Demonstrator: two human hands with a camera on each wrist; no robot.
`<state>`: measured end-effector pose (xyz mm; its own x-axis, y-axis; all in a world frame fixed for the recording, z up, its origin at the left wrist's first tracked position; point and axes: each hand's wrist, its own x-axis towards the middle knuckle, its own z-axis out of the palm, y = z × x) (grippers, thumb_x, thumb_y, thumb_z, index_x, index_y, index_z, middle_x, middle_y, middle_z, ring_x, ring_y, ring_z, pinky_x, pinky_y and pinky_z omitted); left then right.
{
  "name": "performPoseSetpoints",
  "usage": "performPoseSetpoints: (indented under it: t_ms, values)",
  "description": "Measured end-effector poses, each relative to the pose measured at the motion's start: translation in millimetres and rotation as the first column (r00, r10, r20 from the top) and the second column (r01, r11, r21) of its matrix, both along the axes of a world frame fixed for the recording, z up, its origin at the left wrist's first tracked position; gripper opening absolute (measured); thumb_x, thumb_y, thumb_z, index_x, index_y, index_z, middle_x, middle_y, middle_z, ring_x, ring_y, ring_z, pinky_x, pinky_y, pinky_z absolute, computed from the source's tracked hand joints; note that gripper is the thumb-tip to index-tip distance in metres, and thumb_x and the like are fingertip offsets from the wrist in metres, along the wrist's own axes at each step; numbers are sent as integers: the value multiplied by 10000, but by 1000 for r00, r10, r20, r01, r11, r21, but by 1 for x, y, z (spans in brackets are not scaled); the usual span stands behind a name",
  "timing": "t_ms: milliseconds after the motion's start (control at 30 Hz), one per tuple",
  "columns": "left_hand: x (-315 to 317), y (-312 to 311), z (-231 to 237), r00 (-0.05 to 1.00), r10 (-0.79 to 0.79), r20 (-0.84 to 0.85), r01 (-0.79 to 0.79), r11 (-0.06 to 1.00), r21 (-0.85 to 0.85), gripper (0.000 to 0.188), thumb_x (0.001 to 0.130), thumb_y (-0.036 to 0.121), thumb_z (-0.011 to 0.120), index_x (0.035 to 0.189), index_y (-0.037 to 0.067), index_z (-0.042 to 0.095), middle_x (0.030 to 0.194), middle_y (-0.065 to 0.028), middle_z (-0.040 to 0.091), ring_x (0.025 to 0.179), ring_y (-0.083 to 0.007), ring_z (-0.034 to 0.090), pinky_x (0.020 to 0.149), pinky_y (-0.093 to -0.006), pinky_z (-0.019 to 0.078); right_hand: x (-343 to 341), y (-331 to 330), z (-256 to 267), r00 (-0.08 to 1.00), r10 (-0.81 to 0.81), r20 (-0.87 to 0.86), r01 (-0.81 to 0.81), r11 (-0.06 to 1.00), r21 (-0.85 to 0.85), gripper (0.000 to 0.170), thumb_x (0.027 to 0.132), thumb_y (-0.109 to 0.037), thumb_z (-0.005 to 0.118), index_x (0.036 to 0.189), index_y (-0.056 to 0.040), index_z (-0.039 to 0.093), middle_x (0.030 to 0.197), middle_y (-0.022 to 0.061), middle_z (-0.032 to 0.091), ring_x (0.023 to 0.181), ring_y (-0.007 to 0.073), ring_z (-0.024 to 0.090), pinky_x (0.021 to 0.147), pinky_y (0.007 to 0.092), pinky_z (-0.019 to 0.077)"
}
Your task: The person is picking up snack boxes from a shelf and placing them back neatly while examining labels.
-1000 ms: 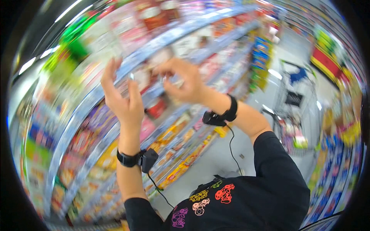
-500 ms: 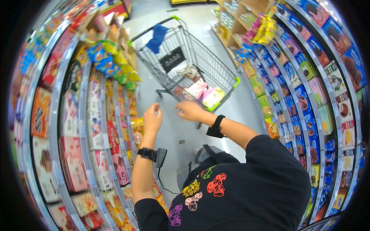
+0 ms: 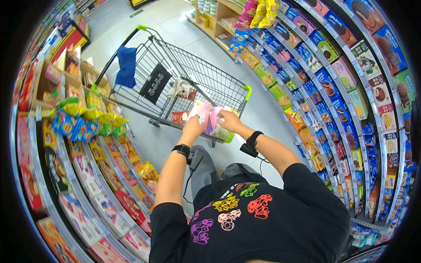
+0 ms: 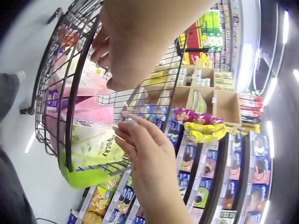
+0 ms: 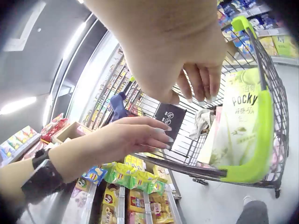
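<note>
green pocky pack point(image 5: 240, 114), pink packs point(image 4: 94, 113) in cart point(image 3: 156, 83)

Ahead of the person point(image 3: 263, 232), a shopping cart point(image 3: 248, 93) with boxes point(image 5: 240, 116) inside stands between left shelves point(image 3: 41, 175) and right shelves point(image 3: 372, 101).

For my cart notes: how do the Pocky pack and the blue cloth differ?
The Pocky pack is pale green and printed; the blue cloth looks plain. The pack looks flat-faced; the cloth is limp. The pack is inside the cart, near one end; the cloth hangs at the other. The cart carries both.

Bright ceiling lights point(image 5: 17, 105), bent edges, vignetting
</note>
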<state>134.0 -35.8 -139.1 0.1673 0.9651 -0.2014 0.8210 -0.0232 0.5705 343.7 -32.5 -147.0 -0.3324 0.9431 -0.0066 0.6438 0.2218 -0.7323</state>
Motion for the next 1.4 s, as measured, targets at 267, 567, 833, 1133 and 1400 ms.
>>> performPoseSetpoints:
  t_ms: [267,567,833,1133,1400]
  values:
    - [2,75,-76,965,-231,-128,124,823,-554,650,676,327,721,1165,-21,472,1096,-212,602,1019,-334,589,851,-403,480,-86,48,-64,762,-643,-74,328,482,-813,564,890,-435,448,1177,50,486,1103,237,571,1032,318,562,889,382,432]
    - [14,100,-128,957,-291,-10,208,705,-678,874,710,308,689,1344,-86,233,1109,-272,572,1027,-354,580,849,-404,477,-115,79,-65,524,-833,177,394,52,-918,756,910,-545,285,1294,101,365,1300,261,443,1186,345,460,959,389,376]
    - [7,88,-145,990,-112,83,139,825,-547,483,737,244,642,1111,-15,479,969,-244,623,924,-393,599,785,-440,477,-109,69,-86,559,-828,-45,163,163,-973,670,934,-506,309,1363,9,304,1335,177,402,1244,268,371,993,347,316]
    - [-6,115,-65,946,158,283,-76,957,-280,323,766,250,589,1004,31,598,927,-215,642,882,-382,612,747,-427,483,-122,108,-59,505,-819,-272,384,495,-779,896,778,-270,638,1418,-28,58,1118,191,535,894,213,584,725,308,495]
    - [18,84,116,954,216,205,-293,810,508,555,626,165,737,1124,26,536,1031,-162,589,1003,-324,549,873,-411,405,-94,140,69,332,-526,-783,-156,788,-596,444,859,-159,562,1246,-36,383,1104,86,543,899,153,565,776,287,472]
